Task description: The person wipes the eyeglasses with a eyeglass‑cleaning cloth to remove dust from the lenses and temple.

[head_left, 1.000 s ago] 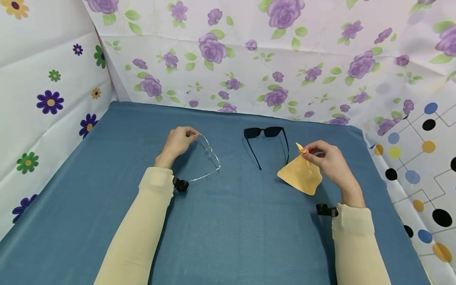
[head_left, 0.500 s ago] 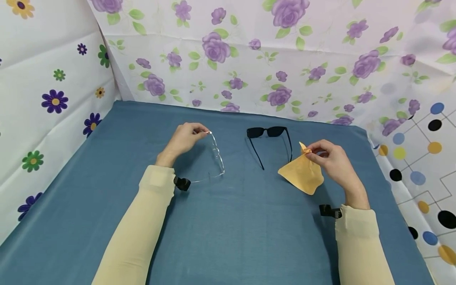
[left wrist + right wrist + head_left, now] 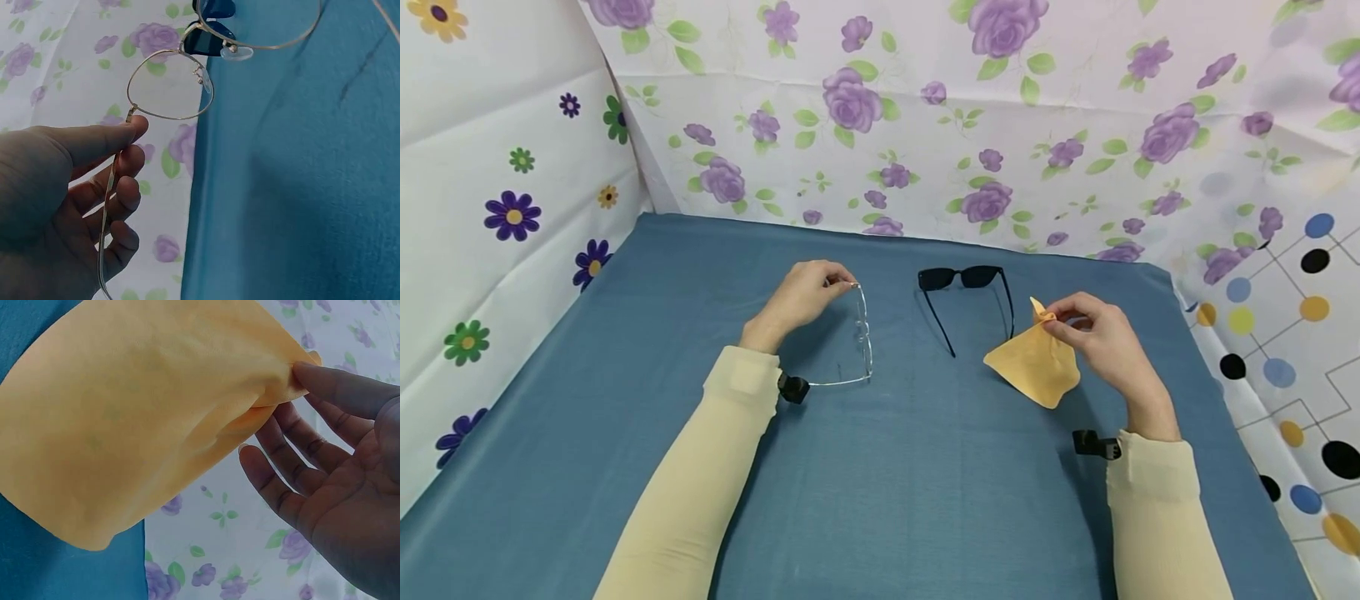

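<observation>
My left hand [image 3: 807,296] pinches a pair of thin wire-rimmed eyeglasses [image 3: 170,117] between thumb and forefinger, at the hinge end of one temple. Clear lenses face right in the head view, and the other temple stretches back toward my wrist. In my right hand [image 3: 1093,333] a yellow cloth [image 3: 1037,365] is pinched near one corner; its rest hangs down and spreads out below the fingers. Between the hands a pair of black sunglasses [image 3: 961,277] lies on the blue tablecloth with temples unfolded. The cloth overlaps one temple tip in the head view.
A blue cloth [image 3: 880,500] covers the table. Behind it hangs a white sheet with purple roses [image 3: 850,100]. Another flowered sheet [image 3: 490,292] closes the left side, and a dotted sheet [image 3: 1285,375] stands at the right.
My left hand has moved to the right with the eyeglasses, turning them so the lenses stand more edge-on to the head view. The right hand keeps its pinch on the cloth, nearly still.
</observation>
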The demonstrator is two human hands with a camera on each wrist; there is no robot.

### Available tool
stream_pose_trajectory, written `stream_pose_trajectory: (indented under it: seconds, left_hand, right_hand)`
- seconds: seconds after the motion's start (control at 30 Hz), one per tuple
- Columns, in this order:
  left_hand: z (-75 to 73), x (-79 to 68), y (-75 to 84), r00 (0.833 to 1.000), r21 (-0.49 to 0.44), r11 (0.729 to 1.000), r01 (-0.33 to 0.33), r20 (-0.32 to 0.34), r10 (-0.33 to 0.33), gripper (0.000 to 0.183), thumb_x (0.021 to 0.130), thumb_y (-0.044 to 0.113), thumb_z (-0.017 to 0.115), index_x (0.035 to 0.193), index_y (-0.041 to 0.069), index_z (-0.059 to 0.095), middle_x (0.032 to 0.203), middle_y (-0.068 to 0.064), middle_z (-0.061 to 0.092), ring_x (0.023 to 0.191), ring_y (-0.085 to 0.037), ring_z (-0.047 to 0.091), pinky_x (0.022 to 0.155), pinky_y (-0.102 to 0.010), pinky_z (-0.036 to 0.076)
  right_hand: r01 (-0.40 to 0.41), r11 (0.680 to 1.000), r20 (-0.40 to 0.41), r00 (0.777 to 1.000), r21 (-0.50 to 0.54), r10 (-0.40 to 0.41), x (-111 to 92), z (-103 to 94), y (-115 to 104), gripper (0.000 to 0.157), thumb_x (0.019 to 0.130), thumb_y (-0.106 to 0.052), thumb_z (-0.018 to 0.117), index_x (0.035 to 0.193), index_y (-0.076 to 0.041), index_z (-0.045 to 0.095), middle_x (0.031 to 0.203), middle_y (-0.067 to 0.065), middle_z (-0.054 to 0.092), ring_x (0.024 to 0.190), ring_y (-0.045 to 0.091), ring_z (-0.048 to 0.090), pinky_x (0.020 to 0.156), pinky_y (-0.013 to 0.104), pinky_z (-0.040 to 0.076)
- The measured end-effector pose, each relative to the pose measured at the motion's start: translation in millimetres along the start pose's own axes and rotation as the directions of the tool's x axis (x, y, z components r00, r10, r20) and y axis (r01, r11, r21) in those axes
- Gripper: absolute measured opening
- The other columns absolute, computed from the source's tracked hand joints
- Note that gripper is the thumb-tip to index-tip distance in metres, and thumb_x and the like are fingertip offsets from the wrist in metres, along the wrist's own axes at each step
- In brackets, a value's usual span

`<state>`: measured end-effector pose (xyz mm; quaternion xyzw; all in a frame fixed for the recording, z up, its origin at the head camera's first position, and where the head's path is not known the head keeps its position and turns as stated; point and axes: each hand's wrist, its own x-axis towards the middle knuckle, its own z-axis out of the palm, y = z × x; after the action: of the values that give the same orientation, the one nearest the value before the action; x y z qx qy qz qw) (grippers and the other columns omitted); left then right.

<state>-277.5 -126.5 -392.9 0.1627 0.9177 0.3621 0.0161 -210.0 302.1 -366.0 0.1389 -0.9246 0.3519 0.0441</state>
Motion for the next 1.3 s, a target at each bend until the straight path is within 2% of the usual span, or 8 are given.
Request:
stream_pose_trajectory:
  seconds: [0.27, 0.47, 0.67, 0.97, 1.3]
  left_hand:
    - [-6.4, -8.0, 16.6, 0.996, -0.038, 0.999, -0.032, -0.084, 0.029, 0.022, 0.108, 0.023, 0.061, 0.118, 0.013, 0.078, 0.111, -0.005, 0.073, 0.091, -0.022, 0.062, 0.075, -0.042, 0.049]
    - [-13.4, -14.5, 30.1, 0.992, -0.072, 0.996, -0.055, -0.120, 0.046, 0.022, 0.107, 0.025, 0.061, 0.119, 0.015, 0.077, 0.113, -0.003, 0.072, 0.094, -0.019, 0.064, 0.077, -0.041, 0.050]
    - [-19.6, -17.9, 35.5, 0.991, -0.162, 0.983, -0.090, -0.116, 0.071, 0.020, 0.107, 0.022, 0.062, 0.120, 0.014, 0.075, 0.118, -0.003, 0.072, 0.104, -0.019, 0.066, 0.088, -0.042, 0.052]
    - [-21.4, -25.3, 38.8, 0.988, -0.231, 0.965, -0.120, -0.120, 0.094, 0.020, 0.106, 0.028, 0.064, 0.119, 0.018, 0.076, 0.113, -0.001, 0.072, 0.096, -0.022, 0.065, 0.081, -0.040, 0.050]
    - [-22.7, -29.8, 48.1, 0.984, -0.261, 0.953, -0.154, -0.126, 0.124, 0.020, 0.106, 0.027, 0.064, 0.119, 0.018, 0.076, 0.116, -0.002, 0.073, 0.099, -0.018, 0.064, 0.086, -0.041, 0.051]
  right_hand:
    - [0.026, 1.000, -0.003, 1.000, 0.001, -0.026, -1.6, -1.0, -8.2, 0.018, 0.103, -0.022, 0.069, 0.114, -0.008, 0.072, 0.110, 0.007, 0.068, 0.092, 0.015, 0.061, 0.076, 0.022, 0.048]
    - [0.046, 0.999, -0.003, 0.999, 0.026, -0.046, -2.5, -1.3, -13.4, 0.016, 0.103, -0.021, 0.068, 0.113, -0.008, 0.072, 0.110, 0.007, 0.068, 0.095, 0.016, 0.060, 0.079, 0.022, 0.048]
    - [0.078, 0.995, -0.009, 0.997, 0.063, -0.077, -3.1, -1.6, -20.2, 0.014, 0.104, -0.018, 0.068, 0.112, -0.009, 0.072, 0.110, 0.005, 0.067, 0.098, 0.012, 0.061, 0.082, 0.020, 0.048]
    - [0.113, 0.985, -0.036, 0.993, 0.133, -0.109, -2.6, -1.8, -36.4, 0.012, 0.102, -0.010, 0.069, 0.113, -0.007, 0.073, 0.108, 0.002, 0.069, 0.098, 0.008, 0.064, 0.082, 0.016, 0.049]
    - [0.181, 0.969, -0.084, 0.982, 0.168, -0.168, 5.9, 0.2, -56.6, 0.012, 0.101, -0.008, 0.069, 0.113, -0.005, 0.073, 0.105, -0.001, 0.069, 0.096, 0.010, 0.065, 0.082, 0.018, 0.049]
